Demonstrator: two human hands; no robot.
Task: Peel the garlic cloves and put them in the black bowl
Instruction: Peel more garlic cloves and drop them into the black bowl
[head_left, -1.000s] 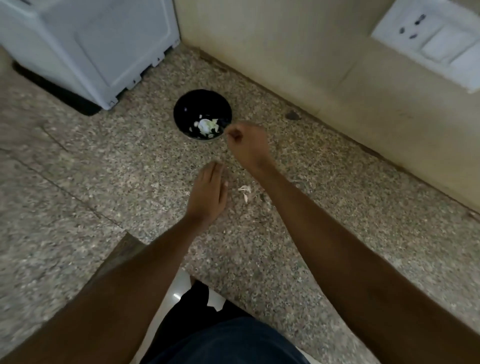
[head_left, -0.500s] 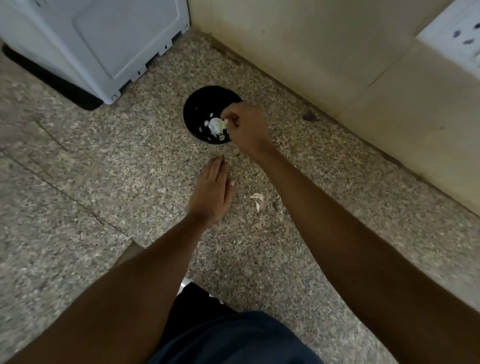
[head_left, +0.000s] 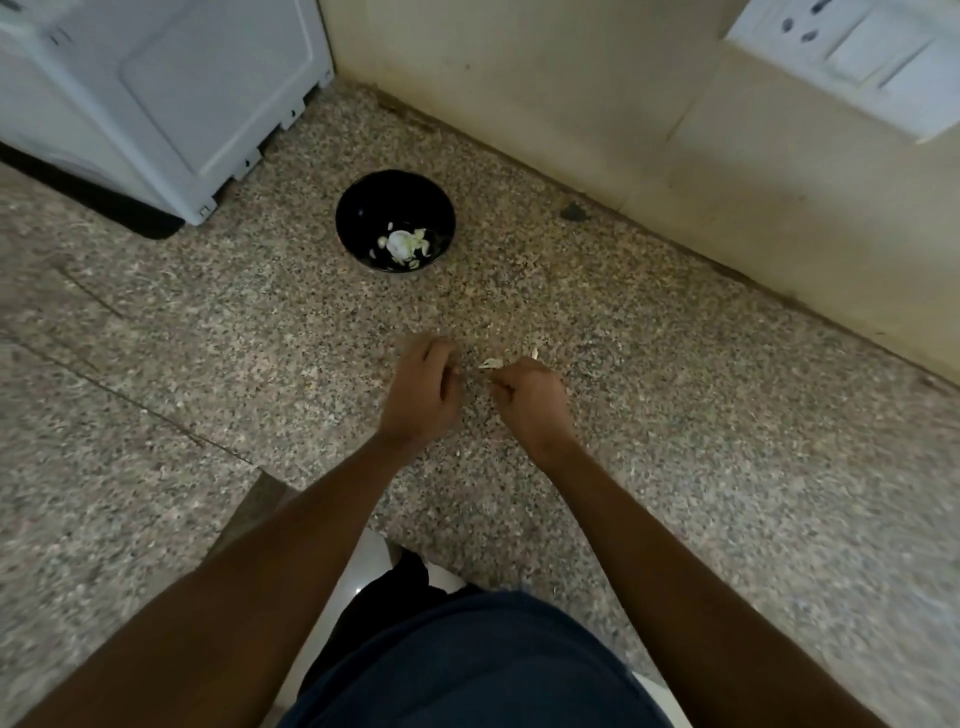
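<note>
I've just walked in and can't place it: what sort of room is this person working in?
Probably a home kitchen: a speckled stone counter, a wall switch and socket plate, a white appliance, and a black bowl holding garlic.

Both forearms reach forward, bare, converging toward each other. The left hand (head_left: 422, 387) has its fingers curled downward, knuckles up. The right hand (head_left: 527, 397), just beside it and not touching, has its fingers bunched at the tips, pinching a small pale piece.
</note>
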